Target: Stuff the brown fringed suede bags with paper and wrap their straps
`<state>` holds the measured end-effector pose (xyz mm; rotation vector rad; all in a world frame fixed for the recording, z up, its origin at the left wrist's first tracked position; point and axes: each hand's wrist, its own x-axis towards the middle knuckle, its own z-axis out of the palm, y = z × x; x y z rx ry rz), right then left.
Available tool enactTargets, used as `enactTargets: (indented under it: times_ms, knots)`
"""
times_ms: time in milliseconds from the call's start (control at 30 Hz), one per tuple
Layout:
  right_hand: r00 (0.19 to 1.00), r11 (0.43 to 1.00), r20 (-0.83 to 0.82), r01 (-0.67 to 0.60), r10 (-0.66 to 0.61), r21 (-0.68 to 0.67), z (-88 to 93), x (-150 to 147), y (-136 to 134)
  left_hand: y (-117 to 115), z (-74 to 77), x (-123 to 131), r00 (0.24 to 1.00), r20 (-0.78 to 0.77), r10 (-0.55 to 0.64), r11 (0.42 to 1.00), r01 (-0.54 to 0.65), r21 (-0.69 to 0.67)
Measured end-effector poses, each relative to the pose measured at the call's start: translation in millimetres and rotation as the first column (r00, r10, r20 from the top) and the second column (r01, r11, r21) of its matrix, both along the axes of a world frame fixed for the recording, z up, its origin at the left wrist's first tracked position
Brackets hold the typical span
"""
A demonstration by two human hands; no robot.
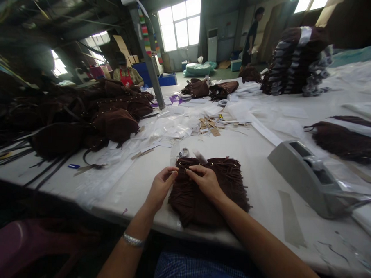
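A brown fringed bag (201, 205) lies flat on the white counter (258, 158), right in front of the person. Both hands are on its top edge. The left hand (160, 187) has its fingers pinched shut on the top left corner of the bag. The right hand (205, 181) rests on the bag, and its curled fingers pinch the top edge too. A gray tape holder (309, 177) sits near, on the right side. A big pile of brown bags (106, 119) lies well apart on the left. Little paper tags (211, 127) are spread out behind the bag.
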<state>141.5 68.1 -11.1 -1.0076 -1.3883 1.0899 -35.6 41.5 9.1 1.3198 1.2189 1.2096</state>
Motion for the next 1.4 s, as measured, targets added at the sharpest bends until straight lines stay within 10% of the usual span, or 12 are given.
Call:
enactTargets:
  times_ms: [233, 1133, 1400]
  knots:
    - [0.994, 0.994, 0.005, -0.105, 0.105, -0.017, 9.2, 1, -6, 15, 14.1, 17, 0.986, -0.168, 0.021, 0.994, -0.002, 0.109]
    - [0.992, 0.995, 0.111, -0.068, 0.060, 0.074, 11.2, 2, -7, 4, 1.4, 8, 0.999, -0.022, 0.034, 0.999, -0.034, -0.005]
    - [0.984, 0.999, -0.174, -0.044, 0.042, -0.006, 1.6, 1, 0, 8, -6.1, -7, 0.985, 0.068, 0.160, 0.987, -0.162, 0.011]
